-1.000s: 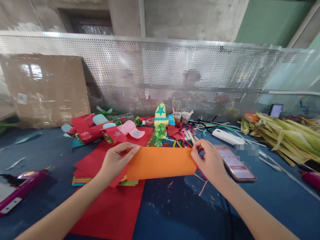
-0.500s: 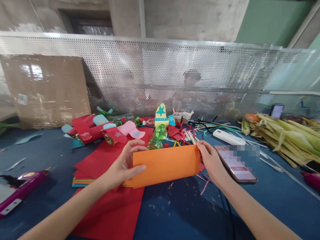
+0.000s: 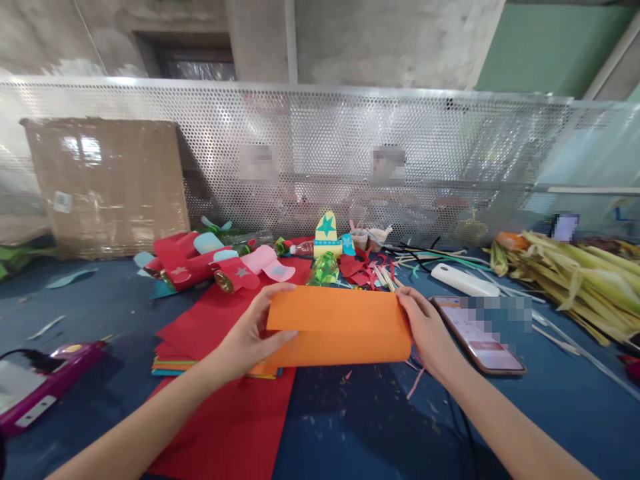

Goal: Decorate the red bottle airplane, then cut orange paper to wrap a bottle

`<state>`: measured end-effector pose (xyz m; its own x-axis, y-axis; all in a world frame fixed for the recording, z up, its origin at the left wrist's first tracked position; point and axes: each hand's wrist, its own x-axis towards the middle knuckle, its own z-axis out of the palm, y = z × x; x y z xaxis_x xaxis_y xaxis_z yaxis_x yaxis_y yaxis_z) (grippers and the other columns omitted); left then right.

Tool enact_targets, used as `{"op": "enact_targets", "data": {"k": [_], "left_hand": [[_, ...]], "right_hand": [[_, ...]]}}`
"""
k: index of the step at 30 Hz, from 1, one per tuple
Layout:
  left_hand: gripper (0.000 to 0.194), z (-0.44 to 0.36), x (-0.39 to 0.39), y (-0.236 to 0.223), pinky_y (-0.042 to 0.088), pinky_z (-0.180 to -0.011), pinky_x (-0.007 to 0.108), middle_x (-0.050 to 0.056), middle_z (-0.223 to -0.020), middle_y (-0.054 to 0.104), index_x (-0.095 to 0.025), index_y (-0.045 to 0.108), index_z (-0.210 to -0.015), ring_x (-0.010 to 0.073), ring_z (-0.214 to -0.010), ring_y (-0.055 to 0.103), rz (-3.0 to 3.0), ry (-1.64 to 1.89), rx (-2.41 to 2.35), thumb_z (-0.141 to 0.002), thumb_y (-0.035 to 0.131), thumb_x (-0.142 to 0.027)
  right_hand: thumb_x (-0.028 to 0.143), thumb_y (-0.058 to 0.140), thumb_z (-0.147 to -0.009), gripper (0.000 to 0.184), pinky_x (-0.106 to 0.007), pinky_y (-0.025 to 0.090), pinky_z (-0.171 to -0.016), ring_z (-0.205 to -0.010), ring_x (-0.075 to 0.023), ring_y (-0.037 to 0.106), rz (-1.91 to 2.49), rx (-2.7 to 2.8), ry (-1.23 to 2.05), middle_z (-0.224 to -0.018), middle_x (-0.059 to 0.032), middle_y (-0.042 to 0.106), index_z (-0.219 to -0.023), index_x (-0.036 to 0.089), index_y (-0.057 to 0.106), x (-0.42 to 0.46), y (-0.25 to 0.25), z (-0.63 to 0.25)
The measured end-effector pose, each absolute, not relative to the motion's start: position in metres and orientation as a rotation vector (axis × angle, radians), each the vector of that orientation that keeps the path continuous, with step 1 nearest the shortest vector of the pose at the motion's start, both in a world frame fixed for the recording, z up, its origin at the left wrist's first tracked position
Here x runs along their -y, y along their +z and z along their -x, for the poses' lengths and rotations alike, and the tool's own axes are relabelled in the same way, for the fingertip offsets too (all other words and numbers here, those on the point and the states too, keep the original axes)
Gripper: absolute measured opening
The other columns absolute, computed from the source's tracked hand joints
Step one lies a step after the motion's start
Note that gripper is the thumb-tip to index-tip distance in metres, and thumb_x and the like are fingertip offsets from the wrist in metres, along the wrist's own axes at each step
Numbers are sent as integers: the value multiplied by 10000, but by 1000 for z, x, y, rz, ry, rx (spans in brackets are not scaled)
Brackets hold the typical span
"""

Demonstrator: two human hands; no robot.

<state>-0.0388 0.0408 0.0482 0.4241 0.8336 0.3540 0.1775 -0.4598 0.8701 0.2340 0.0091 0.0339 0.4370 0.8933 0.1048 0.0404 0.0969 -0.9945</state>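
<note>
Between my hands, above the table, I hold a sheet of orange paper (image 3: pixel 340 327), folded so that one layer lies over another with a curved lower edge. My left hand (image 3: pixel 253 333) grips its left end, thumb in front and fingers behind the top edge. At the right end my right hand (image 3: pixel 425 327) pinches the paper near its upper corner; some of those fingers are hidden behind it. Beneath and to the left lie red paper sheets (image 3: pixel 225 427) and a stack of coloured paper (image 3: pixel 167 365). A green plastic bottle (image 3: pixel 324 269) stands just behind the orange paper.
Bottles wrapped in red paper (image 3: pixel 193 263) lie at the back left. To the right are a phone (image 3: pixel 483 340), a white stick-like device (image 3: pixel 465 280) and dried corn husks (image 3: pixel 575 280). A purple power strip (image 3: pixel 55 380) sits at left. A perforated metal panel (image 3: pixel 320 147) stands behind.
The orange paper has gone from a flat-looking strip to one with two layers showing, its lower edge curved. My left hand shifted right along it and its fingers regripped; the view tilted slightly.
</note>
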Motion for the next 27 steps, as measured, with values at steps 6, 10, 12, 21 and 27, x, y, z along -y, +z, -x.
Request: {"op": "enact_targets", "data": {"k": [6, 10, 12, 21, 27], "left_hand": [[339, 40, -47, 56, 513, -801, 300, 90, -1168, 615, -199, 591, -970, 262, -1061, 582, -1736, 1285, -1086, -731, 611, -439], [452, 40, -50, 56, 528, -739, 299, 101, -1060, 666, -170, 625, -919, 243, -901, 640, -1478, 1243, -1052, -664, 678, -540], [469, 40, -52, 55, 531, -709, 287, 87, -952, 695, -166, 643, -874, 226, -826, 651, -1375, 1246, -1073, -608, 729, -543], [440, 40, -57, 56, 520, -586, 231, 32, -892, 693, -187, 634, -888, 176, -710, 646, -1314, 1185, -1173, -582, 785, -464], [499, 39, -57, 57, 533, -645, 246, 39, -945, 702, -198, 631, -964, 192, -764, 667, -1259, 1039, -1112, -556, 815, -419]], "right_hand": [[390, 451, -884, 262, -298, 474, -762, -937, -189, 569, 1171, 1486, 550, -1055, -67, 583, -1093, 240, 503, 7, 37, -227], [392, 396, -938, 342, -305, 463, -867, -1103, -191, 504, 1065, 1702, 499, -1255, -84, 486, -1254, 270, 446, 18, 34, -223], [390, 373, -951, 345, -303, 468, -865, -1073, -184, 524, 1067, 1677, 532, -1221, -82, 506, -1271, 274, 429, 21, 33, -222], [567, 589, -771, 520, -328, 481, -832, -975, -235, 606, 1154, 1867, 541, -1115, -90, 639, -1145, 207, 557, 23, 38, -223], [433, 440, -875, 346, -327, 496, -681, -783, -242, 661, 1521, 1821, 530, -884, -109, 707, -934, 149, 627, 12, 32, -216]]}}
